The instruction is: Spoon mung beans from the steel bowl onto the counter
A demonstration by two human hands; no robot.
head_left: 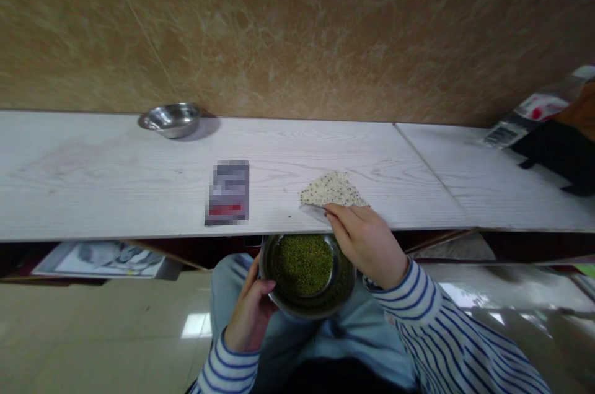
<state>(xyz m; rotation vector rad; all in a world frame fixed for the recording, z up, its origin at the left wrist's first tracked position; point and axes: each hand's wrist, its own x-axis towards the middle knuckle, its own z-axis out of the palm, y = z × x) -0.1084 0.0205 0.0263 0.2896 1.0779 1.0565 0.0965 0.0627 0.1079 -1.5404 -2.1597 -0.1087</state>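
My left hand (pixel 253 307) grips the left rim of a metal bowl (pixel 341 295), thumb over the edge. Green mung beans (pixel 304 264) cover its bottom; it is held above my lap, just below the counter's front edge. Fingers closed, my right hand (pixel 367 239) holds what looks like a metal spoon (pixel 315 213), mostly hidden by the fingers. The spoon lies at the near side of a pile of white grains mixed with dark beans (pixel 332 188) on the counter. Part of that pile is behind my right hand.
A second metal bowl (pixel 174 120) stands at the back left by the wall. A blurred-out phone-like rectangle (pixel 229 192) lies left of the pile. At far right are a plastic bottle (pixel 530 112) and a black item (pixel 560 149). An open drawer (pixel 106 259) juts out below left.
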